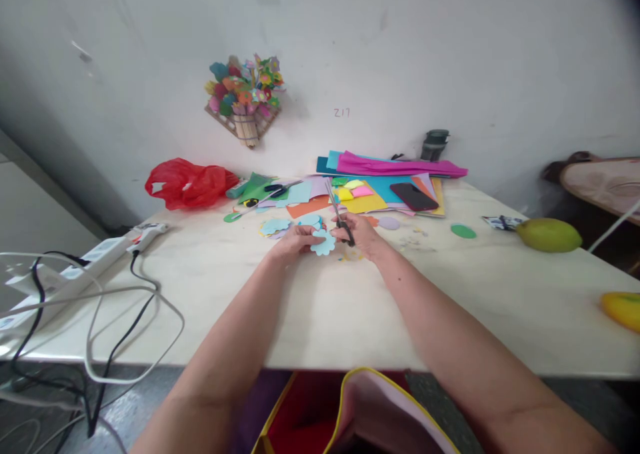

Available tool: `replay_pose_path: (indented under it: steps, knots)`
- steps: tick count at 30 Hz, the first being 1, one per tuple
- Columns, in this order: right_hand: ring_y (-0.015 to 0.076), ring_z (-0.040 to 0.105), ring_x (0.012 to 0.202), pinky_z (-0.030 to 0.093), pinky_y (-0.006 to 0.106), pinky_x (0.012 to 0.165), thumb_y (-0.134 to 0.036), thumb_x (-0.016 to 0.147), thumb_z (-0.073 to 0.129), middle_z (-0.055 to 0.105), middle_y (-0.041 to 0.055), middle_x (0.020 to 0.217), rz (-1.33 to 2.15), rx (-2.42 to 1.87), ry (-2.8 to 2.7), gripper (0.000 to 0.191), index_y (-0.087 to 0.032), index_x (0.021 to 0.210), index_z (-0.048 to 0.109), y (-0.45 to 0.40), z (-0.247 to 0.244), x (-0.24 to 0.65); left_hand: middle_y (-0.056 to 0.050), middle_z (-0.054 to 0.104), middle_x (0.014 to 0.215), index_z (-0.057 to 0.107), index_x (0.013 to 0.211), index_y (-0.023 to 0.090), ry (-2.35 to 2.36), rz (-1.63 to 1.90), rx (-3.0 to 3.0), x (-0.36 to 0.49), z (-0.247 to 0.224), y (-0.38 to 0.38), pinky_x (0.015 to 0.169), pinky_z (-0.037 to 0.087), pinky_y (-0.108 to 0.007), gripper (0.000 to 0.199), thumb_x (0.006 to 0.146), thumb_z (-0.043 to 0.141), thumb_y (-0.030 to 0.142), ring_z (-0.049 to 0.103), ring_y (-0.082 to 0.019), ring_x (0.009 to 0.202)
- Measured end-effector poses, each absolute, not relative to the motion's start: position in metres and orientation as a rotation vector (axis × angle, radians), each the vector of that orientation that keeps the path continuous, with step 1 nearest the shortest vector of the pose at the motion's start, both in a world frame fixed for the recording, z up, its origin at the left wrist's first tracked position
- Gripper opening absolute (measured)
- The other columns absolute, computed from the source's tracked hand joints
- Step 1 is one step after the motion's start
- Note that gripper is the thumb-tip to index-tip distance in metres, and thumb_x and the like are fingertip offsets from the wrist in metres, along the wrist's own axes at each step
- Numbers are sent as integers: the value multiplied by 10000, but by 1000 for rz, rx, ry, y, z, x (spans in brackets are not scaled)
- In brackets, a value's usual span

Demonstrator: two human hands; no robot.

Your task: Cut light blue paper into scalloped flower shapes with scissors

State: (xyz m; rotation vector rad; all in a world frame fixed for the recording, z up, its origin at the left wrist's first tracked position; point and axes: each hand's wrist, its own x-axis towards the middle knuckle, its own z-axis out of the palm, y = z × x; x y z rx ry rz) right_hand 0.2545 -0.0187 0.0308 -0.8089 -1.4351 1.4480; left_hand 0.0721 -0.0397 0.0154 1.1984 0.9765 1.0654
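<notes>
A light blue paper flower [323, 243] with a scalloped edge is pinched in my left hand [296, 241]. My right hand [361, 235] grips a pair of scissors [344, 226] by its black handles, the blades pointing up and away from me. Fingers of the right hand are close to the flower's right edge; whether they touch it I cannot tell. Just beyond my left hand lies a small pile of cut paper flowers [275, 226] in blue and other colours. Small paper scraps [353, 257] are scattered under and beside the right hand.
Coloured paper sheets [307, 206], a phone [414, 197] and a second pair of scissors [277, 191] lie toward the wall. A red plastic bag [187, 184] is at back left, a power strip [90, 264] with cables at left. A green-yellow fruit [549, 235] rests at right.
</notes>
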Motion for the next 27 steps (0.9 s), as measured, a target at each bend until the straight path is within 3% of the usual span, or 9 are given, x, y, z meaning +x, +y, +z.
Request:
replay_pose_path:
  steps: [7, 13, 22, 27]
  knots:
    - [83, 519, 495, 416, 210, 511, -143, 548, 674, 573, -51, 574, 1441, -821, -1470, 298, -171, 826, 570, -19, 28, 253, -32, 642, 588, 611, 601, 131, 995, 1090, 1196, 73, 13, -38, 544, 443, -231, 243, 501, 810, 228, 585, -119, 525]
    - [90, 528, 487, 413, 215, 498, -145, 539, 674, 573, -49, 566, 1416, -876, -1452, 314, -175, 832, 565, -18, 28, 252, -28, 620, 581, 625, 619, 131, 1021, 1195, 1237, 75, 15, -39, 469, 389, -207, 229, 542, 787, 272, 528, -94, 485]
    - [87, 521, 471, 423, 215, 480, -201, 488, 746, 562, -60, 543, 1423, -854, -1454, 372, -172, 803, 549, -21, 26, 246, -33, 666, 689, 663, 748, 112, 984, 1230, 1194, 76, 14, -38, 592, 495, -246, 336, 484, 824, 246, 604, -124, 580]
    - [90, 537, 445, 321, 170, 368, -222, 563, 731, 593, -35, 578, 1429, -940, -1508, 337, -171, 840, 546, -21, 25, 249, -58, 699, 759, 650, 844, 117, 957, 1307, 1165, 73, 13, -36, 586, 519, -254, 373, 557, 803, 300, 650, -148, 598]
